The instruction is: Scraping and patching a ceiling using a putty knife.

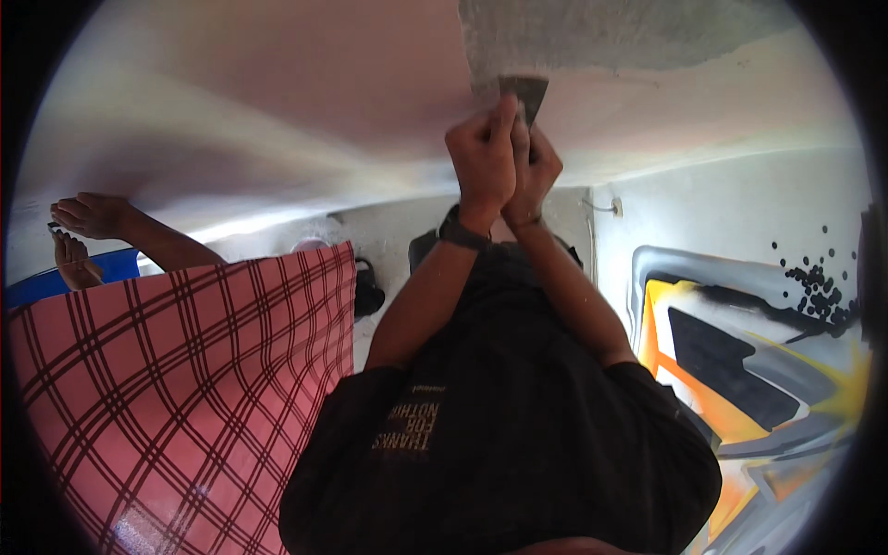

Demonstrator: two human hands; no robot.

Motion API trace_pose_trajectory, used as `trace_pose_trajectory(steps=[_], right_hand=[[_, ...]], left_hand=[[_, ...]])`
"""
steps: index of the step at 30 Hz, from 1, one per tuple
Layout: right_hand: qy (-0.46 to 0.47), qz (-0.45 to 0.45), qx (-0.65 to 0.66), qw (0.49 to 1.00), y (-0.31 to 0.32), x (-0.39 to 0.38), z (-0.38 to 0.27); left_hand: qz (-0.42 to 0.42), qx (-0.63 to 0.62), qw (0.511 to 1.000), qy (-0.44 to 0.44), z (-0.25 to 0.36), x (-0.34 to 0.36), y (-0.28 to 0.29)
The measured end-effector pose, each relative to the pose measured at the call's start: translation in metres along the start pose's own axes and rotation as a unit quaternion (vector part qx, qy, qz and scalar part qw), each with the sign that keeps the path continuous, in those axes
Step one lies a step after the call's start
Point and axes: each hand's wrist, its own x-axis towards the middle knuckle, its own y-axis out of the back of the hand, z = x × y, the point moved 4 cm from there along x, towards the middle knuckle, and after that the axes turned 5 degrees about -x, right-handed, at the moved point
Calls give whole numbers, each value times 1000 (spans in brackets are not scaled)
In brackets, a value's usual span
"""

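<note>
My left hand (481, 153) and my right hand (538, 168) are raised close together, both closed around the handle of a flat scraper. The scraper's dark, flared blade (527, 91) is up against a large pinkish-white surface (333, 65) overhead, just at the lower edge of a rough grey patch (629, 32) on it. Much of the handle is hidden by my fingers. A dark band circles my left wrist, below the hand.
At the left, another person's hands (88, 217) work near that surface with a small tool, above a pink checked sheet (176, 379) and blue panel (116, 268). A graffiti-painted wall (731, 361) stands at my right. A dark object (367, 289) sits behind the sheet.
</note>
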Motion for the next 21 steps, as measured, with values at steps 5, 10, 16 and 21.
trace_pose_trajectory(steps=[5, 10, 16, 21], right_hand=[[-2, 2, 30, 1000, 7, 8, -2], [8, -4, 5, 1000, 12, 15, 6], [-6, 7, 10, 1000, 18, 9, 22], [-22, 6, 26, 999, 16, 6, 29]], left_hand=[[-6, 42, 999, -25, 3, -1, -9], [7, 30, 999, -14, -12, -1, -14], [3, 20, 1000, 8, -26, -10, -13], [-14, 47, 999, 15, -32, -11, -8]])
